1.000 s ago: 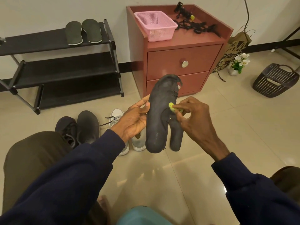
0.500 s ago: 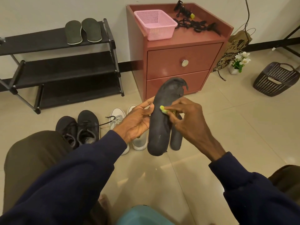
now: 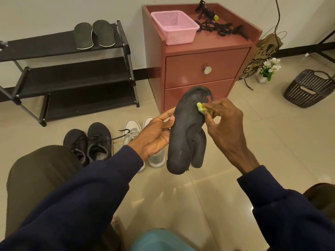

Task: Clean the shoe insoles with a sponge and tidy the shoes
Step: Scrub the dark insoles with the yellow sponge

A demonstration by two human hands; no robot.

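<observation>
left hand (image 3: 157,134) grips insole (image 3: 184,131) edge only; right hand (image 3: 226,127) pinches sponge (image 3: 202,107), frame centre; hard scrubbing risks insole buckling, slipping.

A home entryway or room: tiled floor (image 3: 272,160), black shoe rack (image 3: 72,82) at upper left, reddish bedside cabinet (image 3: 199,69) top centre, shoes (image 3: 97,142) below.
</observation>
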